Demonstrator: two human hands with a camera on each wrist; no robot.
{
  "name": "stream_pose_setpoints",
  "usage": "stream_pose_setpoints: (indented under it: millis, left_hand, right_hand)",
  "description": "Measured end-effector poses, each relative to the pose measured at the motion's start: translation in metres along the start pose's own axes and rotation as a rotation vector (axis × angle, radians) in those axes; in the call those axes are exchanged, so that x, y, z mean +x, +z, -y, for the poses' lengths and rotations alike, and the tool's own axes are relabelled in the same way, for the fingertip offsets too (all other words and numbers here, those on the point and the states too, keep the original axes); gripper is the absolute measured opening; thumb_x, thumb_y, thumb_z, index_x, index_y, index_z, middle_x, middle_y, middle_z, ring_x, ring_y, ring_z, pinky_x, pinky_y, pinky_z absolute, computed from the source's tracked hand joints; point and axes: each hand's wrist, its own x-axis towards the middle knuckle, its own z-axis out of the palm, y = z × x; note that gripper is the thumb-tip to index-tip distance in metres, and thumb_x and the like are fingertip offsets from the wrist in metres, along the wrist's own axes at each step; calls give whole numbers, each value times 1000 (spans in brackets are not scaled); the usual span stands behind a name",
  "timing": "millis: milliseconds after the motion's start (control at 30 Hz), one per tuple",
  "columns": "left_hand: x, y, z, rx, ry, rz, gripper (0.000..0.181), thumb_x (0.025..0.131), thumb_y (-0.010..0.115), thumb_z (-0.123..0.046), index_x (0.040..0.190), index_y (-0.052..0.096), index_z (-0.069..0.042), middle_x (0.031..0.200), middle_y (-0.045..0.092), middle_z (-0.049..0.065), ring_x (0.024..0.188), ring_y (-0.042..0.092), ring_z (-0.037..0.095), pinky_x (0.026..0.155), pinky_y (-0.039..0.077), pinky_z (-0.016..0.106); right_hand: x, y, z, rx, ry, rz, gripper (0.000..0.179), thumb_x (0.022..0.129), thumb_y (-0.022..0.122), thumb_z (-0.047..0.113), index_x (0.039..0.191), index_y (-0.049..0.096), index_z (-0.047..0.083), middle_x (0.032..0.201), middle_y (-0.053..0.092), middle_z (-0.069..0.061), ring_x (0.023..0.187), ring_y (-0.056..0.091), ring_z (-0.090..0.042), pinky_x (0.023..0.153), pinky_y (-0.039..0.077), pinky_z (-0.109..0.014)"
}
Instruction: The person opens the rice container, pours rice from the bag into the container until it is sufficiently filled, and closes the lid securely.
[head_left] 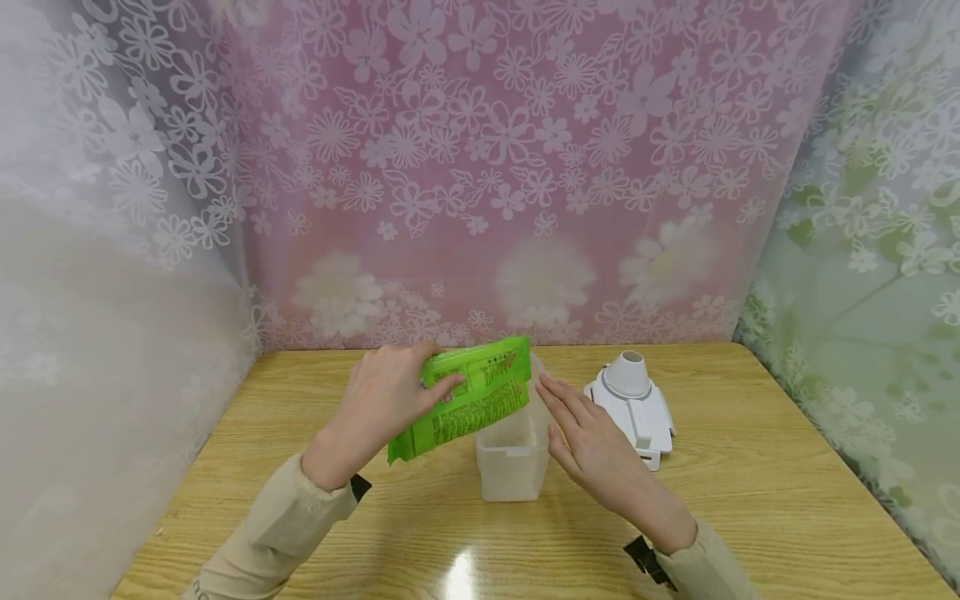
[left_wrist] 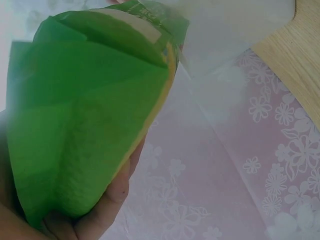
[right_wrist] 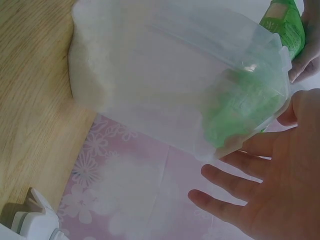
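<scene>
My left hand [head_left: 386,387] grips a green printed plastic bag [head_left: 468,392], thumb across its front. The bag slants over a tall translucent plastic container [head_left: 513,475], its right end at the container's opening. Through the container wall [right_wrist: 150,75] that end shows as a green patch inside the rim, and pale material lies at the bottom. From the left wrist, the bag's green underside [left_wrist: 85,125] fills much of the view, with fingers curled beneath it. My right hand [head_left: 600,450] has its fingers extended, with fingertips right at the container's upper rim.
To the right of the container, a white plastic part with a cone-shaped spout [head_left: 630,400] lies on the wooden table [head_left: 337,533]. Flowered curtains [head_left: 510,167] stand behind the table and along both sides.
</scene>
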Motion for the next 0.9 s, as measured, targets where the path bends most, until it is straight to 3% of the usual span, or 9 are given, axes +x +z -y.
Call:
stream_pose_setpoints:
  millis: [400,900]
  left_hand:
    - [2,1,0,13,34,-6,46,87,78,-45,111,74,-6,45,23,-12,43,13,2,41,13,19]
    - [4,-1,-2,56,141,-14,40,88,78,-42,101,70,-5,46,33,-9,41,18,3,39,15,17]
  right_hand:
    - [0,0,-1,-5,-1,5,53,104,48,20,153,42,2,156,43,-14,140,45,-33,105,45,-55]
    - [0,0,-1,-4,0,5,53,103,49,19,153,43,2,156,43,-15,139,45,-35,105,45,-54]
